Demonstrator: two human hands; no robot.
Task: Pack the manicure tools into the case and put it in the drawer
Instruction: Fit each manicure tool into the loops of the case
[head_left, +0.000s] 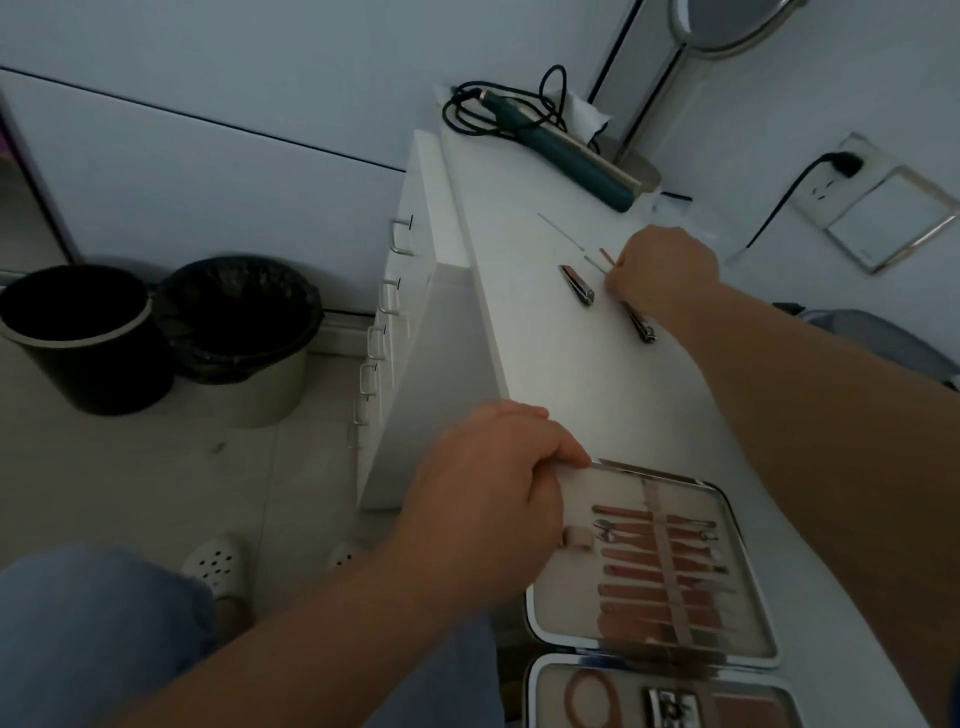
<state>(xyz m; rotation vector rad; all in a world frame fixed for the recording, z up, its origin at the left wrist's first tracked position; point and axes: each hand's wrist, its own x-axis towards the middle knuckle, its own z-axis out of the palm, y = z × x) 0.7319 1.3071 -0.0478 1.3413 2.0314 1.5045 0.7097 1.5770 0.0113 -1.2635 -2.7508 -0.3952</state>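
An open manicure case (737, 499) lies on the white counter (571, 389) near me, with several rose-gold tools strapped in its upper half. Its lower half (550, 691) holds scissors and a clipper. My left hand (488, 504) grips the case's top left corner. Farther away, my right hand (662, 270) is closed on a thin rose-gold tool (605, 255) lying on the counter. Two loose nail clippers rest nearby, one (576, 285) left of that hand and one (640, 325) partly under my wrist. A slim metal tool (563, 234) lies beyond.
The drawer unit (400, 312) with metal handles runs along the counter's left side. A dark green hair tool with a cord (571, 161) and a mirror stand (670, 93) sit at the far end. Two bins (156, 332) stand on the floor at left.
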